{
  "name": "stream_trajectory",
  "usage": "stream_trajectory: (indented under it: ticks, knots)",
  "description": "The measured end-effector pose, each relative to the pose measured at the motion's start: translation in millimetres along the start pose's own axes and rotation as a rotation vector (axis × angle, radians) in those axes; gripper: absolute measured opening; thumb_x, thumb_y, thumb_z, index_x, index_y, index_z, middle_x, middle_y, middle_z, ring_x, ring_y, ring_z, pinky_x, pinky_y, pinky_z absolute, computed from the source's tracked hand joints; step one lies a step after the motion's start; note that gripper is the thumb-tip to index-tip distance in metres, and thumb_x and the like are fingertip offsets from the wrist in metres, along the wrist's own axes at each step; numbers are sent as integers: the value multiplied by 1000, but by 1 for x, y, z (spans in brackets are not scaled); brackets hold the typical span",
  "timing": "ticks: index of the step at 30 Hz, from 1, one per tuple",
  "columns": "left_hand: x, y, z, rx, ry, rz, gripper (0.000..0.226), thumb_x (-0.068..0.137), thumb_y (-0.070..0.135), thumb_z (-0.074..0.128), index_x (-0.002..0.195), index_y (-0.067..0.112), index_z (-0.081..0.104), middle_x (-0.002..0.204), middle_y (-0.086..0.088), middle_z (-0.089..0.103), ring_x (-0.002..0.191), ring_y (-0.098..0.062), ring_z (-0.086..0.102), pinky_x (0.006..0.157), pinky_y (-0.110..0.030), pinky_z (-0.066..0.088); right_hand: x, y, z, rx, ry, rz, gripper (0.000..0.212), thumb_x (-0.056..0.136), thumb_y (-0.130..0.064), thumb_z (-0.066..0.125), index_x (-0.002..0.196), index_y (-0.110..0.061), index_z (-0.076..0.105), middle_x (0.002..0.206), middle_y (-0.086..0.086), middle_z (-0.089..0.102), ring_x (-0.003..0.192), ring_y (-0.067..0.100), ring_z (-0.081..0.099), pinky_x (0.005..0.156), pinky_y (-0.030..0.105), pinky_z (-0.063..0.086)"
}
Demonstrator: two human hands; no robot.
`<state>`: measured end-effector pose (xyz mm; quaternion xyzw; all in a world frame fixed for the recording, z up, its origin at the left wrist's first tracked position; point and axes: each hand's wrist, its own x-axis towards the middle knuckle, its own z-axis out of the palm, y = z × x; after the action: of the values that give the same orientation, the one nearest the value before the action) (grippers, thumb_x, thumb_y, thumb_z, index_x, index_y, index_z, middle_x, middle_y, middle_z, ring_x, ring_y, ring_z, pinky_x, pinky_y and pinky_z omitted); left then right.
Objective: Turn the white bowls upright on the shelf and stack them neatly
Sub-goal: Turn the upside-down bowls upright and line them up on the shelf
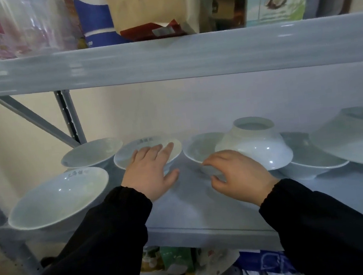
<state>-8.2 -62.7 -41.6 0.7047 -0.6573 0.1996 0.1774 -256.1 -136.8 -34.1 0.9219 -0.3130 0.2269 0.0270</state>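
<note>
On the shelf: seven white bowls sit in a loose row from left to right. None is neatly stacked yet.
Upright: five of them.
- near-left bowl, tilted toward the near edge
- far-left bowl
- mid-left bowl
- centre bowl
- right bowl, low and partly covered
Upside down: two of them.
- inverted bowl, foot ring up, its rim leaning on the centre bowl and over the right bowl
- far-right bowl, foot up, cut off by the frame edge and overlapping the right bowl
Left hand: open, with straight fingers lying flat across the near rim of the mid-left bowl and the thumb spread. It grips nothing.
Right hand: fingers curl over the near rim of the centre bowl with the thumb below on its outer wall. This looks like a pinch on that rim.
Progress: about halfway through the turning, by the look of it, and the stacking has not begun.
Left to do: turn the two inverted bowls over, then nest all seven into one pile. The inverted bowl leans on the centre bowl, so moving the centre bowl first could tip it.
Look of the bowls: glossy white glaze, a wide flared mouth and a narrow foot. Faint grey lettering runs inside the far rims of the near-left and mid-left bowls, too blurred to read.
Above: an upper shelf holds packets.
</note>
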Motion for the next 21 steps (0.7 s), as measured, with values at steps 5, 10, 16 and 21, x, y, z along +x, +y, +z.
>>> stream_trajectory:
  ticks: [5,10,16,21]
  knots:
    - [16,42,-1,-26,57,107,75,84,63,40,148,23,43,133,-6,60,121,-31,52,100,-45,45,-27,19,-19,-13,62,42,41,85,-30,58,123,-22,66,123,-2,66,118,21,58,97,36,51]
    - [31,87,5,-92,66,212,73,85,62,42,146,22,44,130,-3,60,118,-29,54,98,-44,46,-61,44,-38,-46,96,103,41,86,-35,56,122,-19,68,125,2,66,120,21,58,97,33,50]
    - [42,137,5,-118,78,255,74,83,60,46,146,21,43,127,-4,60,116,-31,54,96,-46,48,-97,80,-62,-82,80,196,53,85,-48,47,130,-24,63,134,0,61,126,18,53,99,33,49]
    - [57,181,-2,-141,99,269,78,79,58,47,144,15,45,131,-9,57,120,-33,51,101,-45,46,-121,118,-82,-112,64,230,63,83,-55,43,136,-24,58,137,2,58,130,22,50,103,39,48]
